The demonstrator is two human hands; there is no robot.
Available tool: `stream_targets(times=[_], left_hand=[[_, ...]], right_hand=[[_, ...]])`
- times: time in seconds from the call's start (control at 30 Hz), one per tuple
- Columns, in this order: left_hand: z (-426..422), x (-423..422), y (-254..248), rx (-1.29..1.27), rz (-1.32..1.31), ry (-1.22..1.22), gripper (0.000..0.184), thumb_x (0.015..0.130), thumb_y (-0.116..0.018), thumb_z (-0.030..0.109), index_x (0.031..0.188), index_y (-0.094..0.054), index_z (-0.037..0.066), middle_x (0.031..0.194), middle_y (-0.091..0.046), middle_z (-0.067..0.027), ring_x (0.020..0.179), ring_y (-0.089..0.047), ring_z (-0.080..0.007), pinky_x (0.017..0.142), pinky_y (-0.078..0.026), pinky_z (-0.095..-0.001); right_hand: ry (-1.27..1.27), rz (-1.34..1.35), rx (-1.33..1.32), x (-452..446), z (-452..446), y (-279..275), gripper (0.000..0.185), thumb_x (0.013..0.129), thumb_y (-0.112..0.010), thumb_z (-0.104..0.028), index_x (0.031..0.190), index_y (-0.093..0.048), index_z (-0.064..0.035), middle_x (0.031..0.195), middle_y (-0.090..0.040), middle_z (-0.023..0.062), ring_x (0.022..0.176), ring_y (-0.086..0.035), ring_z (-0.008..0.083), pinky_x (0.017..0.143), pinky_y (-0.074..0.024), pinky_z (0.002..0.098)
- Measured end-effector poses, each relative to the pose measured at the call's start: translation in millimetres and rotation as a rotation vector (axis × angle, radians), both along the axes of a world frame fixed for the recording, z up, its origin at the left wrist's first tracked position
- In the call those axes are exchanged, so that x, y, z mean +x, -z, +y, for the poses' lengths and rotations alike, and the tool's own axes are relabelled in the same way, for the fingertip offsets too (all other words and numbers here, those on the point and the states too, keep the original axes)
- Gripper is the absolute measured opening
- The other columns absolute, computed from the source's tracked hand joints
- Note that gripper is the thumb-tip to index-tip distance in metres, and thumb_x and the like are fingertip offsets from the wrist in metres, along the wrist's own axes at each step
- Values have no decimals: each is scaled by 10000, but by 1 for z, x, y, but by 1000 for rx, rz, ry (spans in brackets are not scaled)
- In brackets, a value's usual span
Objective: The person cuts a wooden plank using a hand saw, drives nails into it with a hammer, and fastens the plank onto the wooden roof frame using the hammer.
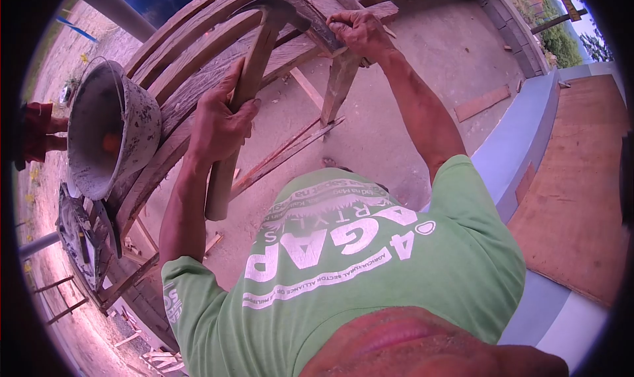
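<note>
My left hand (pixel 221 116) is wrapped round the wooden handle of a claw hammer (pixel 254 63). The hammer's dark metal head is raised over several wooden boards (pixel 211 53) laid side by side. Closer to the far edge of the boards, my right hand (pixel 362 37) is closed, its fingertips pinched together at the end of a plank. Whatever those fingers hold is too small or hidden to make out. Below this hand, a short upright wooden piece (pixel 340 86) reaches down toward the floor.
A stained grey bucket (pixel 142 129) rests tilted at the left of the boards. Part of a person in red clothing (pixel 39 132) shows beyond it. A blue drum (pixel 165 0) stands at the back. Plywood (pixel 568 185) lies on the right; wood strips (pixel 284 155) lie on the concrete floor.
</note>
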State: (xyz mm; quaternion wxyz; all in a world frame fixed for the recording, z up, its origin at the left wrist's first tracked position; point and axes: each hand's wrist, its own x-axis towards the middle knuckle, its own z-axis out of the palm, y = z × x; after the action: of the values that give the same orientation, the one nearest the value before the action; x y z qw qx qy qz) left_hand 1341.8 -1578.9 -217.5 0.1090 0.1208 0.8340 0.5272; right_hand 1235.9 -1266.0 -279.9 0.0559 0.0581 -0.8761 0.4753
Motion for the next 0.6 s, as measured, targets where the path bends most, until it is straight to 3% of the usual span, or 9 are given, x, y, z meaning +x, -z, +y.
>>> stream_targets(times=[0.17,0.23,0.37,0.47,0.6], left_hand=[[5,-8,-4,-51,10,28,694,872,-640,39,1521,-396,83,689,-622,-49,521,-566,-98,521,-506,-294],[6,-17,-5,-44,93,45,695,877,-649,57,1522,-391,81,679,-619,-48,519,-557,-95,520,-500,-293],[19,-35,-39,-85,141,17,672,886,-669,112,1510,-420,89,738,-643,-75,555,-567,-98,559,-516,-296],[27,-47,-38,-130,274,46,666,869,-673,121,1493,-443,85,855,-699,-158,634,-650,-181,650,-547,-335],[28,-53,-12,-319,357,163,686,836,-686,132,1478,-452,68,1018,-697,-262,821,-710,-308,793,-546,-371]], right_hand=[[20,-19,8,2,0,12,215,927,-683,-244,1041,-767,-82,750,-719,10,674,-639,60,657,-527,253],[20,-11,-61,6,-2,14,186,946,-669,-184,1044,-762,-56,772,-709,-8,681,-620,53,644,-513,229],[21,84,-94,0,1,29,173,952,-674,-155,1053,-761,-45,794,-712,-15,691,-603,39,633,-504,214],[24,122,-183,1,-3,31,161,944,-680,-135,1044,-765,-42,818,-727,-11,693,-601,33,625,-501,213],[80,140,-39,1,-3,36,179,919,-704,-172,1022,-768,-40,822,-741,24,701,-633,69,648,-517,241]])
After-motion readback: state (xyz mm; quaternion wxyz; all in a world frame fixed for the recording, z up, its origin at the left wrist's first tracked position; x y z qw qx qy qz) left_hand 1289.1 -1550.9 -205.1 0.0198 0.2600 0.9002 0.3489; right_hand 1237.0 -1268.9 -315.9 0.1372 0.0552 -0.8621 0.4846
